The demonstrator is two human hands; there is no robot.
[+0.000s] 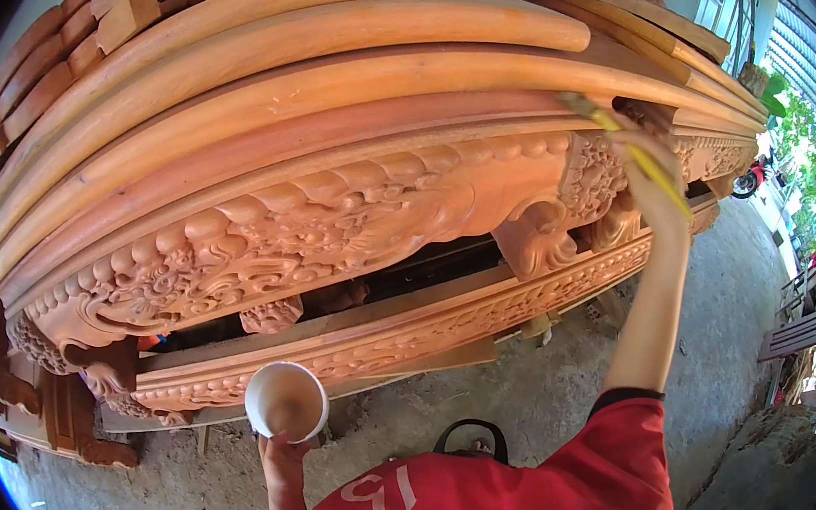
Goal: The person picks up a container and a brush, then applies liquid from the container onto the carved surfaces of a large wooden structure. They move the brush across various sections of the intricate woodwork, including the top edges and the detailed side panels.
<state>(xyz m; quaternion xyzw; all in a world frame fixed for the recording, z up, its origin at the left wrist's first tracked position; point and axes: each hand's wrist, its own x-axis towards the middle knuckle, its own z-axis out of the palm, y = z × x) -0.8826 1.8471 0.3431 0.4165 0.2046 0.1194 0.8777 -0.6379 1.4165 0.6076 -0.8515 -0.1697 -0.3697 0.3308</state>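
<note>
My right hand point(651, 167) is closed around a yellow-handled brush point(660, 179), whose dark bristles touch or hover just over the reddish wooden ledge point(394, 112) of a large carved piece. Low in the view, my left hand point(285, 455) grips a white cup point(261, 397) from its near side; some brownish content shows at the bottom. Carved flowers and scrolls point(321, 225) cover the panel below the ledge. Long curved wooden bars point(280, 54) lie along the top of the piece.
Stacked wooden blocks point(126, 6) sit at the upper left. A lower carved rail point(440, 324) runs near the white cup. Grey concrete floor point(722, 321) extends to the right, with a wooden slatted item point(808, 326) and a red motorbike point(751, 179) farther off.
</note>
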